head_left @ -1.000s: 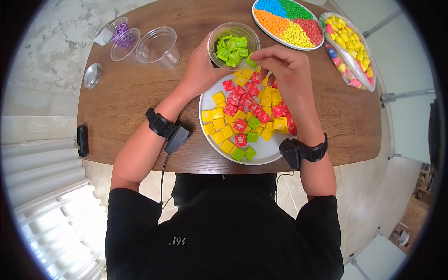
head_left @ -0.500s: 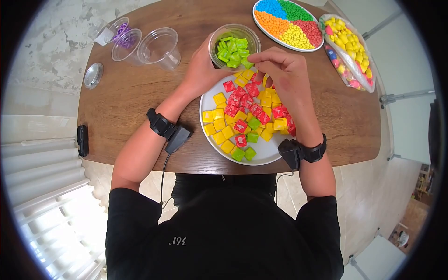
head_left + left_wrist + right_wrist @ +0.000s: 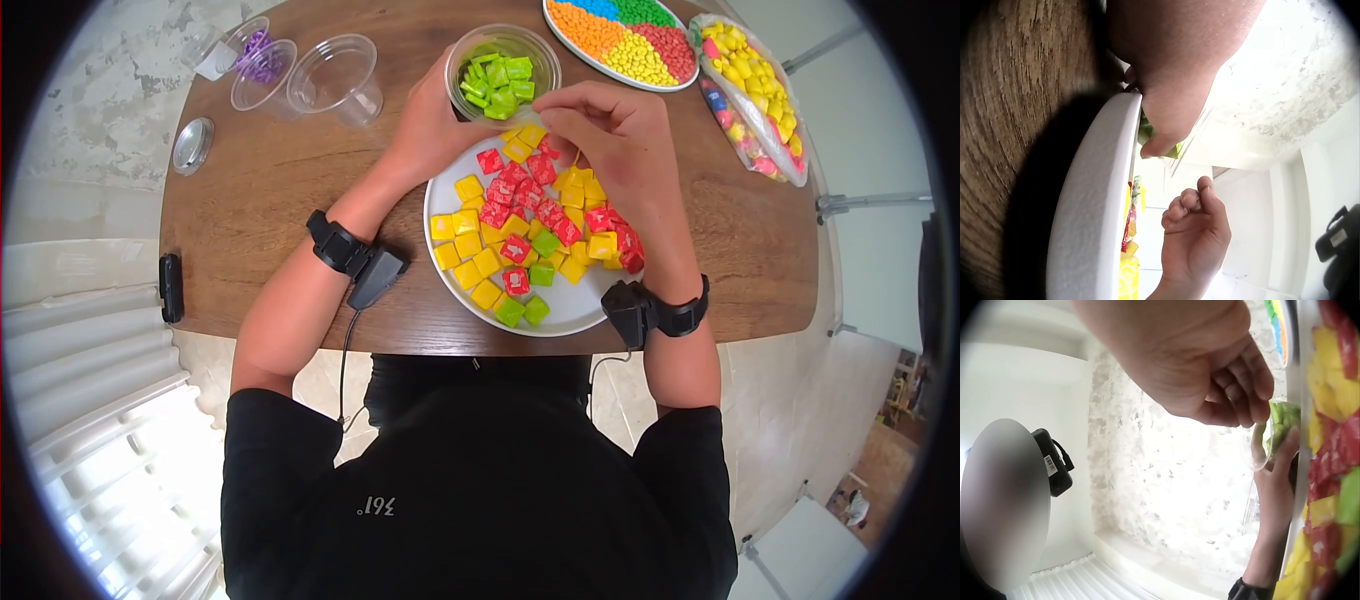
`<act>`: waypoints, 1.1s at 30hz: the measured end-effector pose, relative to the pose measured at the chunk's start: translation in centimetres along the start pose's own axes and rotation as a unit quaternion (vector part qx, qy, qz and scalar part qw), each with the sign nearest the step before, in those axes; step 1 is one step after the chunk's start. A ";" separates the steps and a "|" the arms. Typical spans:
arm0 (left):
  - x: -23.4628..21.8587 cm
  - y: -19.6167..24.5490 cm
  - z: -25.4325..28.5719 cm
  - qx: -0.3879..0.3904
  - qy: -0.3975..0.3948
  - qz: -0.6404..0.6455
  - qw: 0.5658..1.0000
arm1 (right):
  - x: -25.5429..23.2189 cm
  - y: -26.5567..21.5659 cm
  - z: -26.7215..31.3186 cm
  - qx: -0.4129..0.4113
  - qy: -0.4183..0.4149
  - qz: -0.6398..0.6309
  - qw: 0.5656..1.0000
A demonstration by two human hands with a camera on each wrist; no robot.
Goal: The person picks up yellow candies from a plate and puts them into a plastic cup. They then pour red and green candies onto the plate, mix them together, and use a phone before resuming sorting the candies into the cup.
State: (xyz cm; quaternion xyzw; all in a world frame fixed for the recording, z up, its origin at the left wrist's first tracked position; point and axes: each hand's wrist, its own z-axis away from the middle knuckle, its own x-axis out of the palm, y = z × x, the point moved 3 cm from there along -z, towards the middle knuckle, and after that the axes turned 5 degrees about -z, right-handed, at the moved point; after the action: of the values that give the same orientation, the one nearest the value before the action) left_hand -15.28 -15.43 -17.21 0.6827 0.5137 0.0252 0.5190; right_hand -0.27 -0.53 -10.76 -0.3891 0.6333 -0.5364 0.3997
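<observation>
My left hand (image 3: pixel 428 125) grips a clear plastic cup (image 3: pixel 552 62) from its left side, tilted over the far edge of the plate. Inside lie several green wrapped candies (image 3: pixel 495 75). My right hand (image 3: pixel 625 140) is at the cup's near right rim, its fingers loosely bent, and no candy shows between them. In the right wrist view its fingertips (image 3: pixel 1260 412) are right at the cup's mouth. Beneath both hands, the white round plate (image 3: pixel 470 300) bears red candies (image 3: pixel 530 195), yellow candies (image 3: pixel 467 245) and a few green candies (image 3: pixel 510 312).
Empty clear cups (image 3: pixel 335 80) and one holding purple shreds (image 3: pixel 262 62) stand at the far left, near a round metallic lid (image 3: pixel 193 146). A plate of sorted coloured candies (image 3: pixel 640 62) and a bag of yellow and pink pieces (image 3: pixel 755 100) lie at the far right.
The green candy at my right fingertips has left them at the cup's rim. My left hand keeps holding the cup. The whole head view has shifted slightly upward.
</observation>
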 end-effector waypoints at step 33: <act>0.0 0.1 0.1 -0.002 0.006 -0.011 1.000 | 0.0 -0.2 0.7 0.047 -0.213 0.142 0.965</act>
State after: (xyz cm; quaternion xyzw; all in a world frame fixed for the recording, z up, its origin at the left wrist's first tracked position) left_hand -15.21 -15.49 -17.20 0.6759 0.5243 0.0251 0.5173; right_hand 0.40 -0.81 -10.59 -0.3813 0.5563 -0.4078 0.6155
